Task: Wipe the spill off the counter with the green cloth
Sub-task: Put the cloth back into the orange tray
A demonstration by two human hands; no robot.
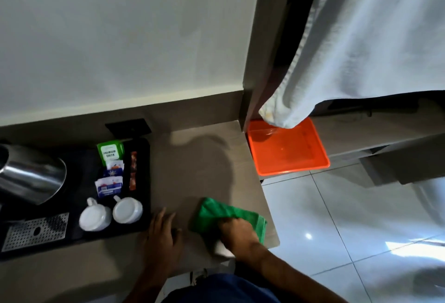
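A green cloth point(218, 214) lies bunched on the beige counter point(199, 170), near its front right corner. My right hand point(237, 232) presses down on the cloth's near edge, fingers curled into the fabric. My left hand point(162, 232) rests flat on the counter just left of the cloth, fingers spread, holding nothing. No spill shows clearly on the dim counter surface; a dark shadow covers its middle.
A black tray point(144, 170) on the left holds two upturned white cups point(127, 210), tea and sugar sachets point(109, 172), a steel kettle point(31, 173) and a perforated drip grate point(36, 231). An orange tray point(289, 148) sits beyond the counter's right edge under a hanging white towel point(361, 44). Glossy floor tiles lie to the right.
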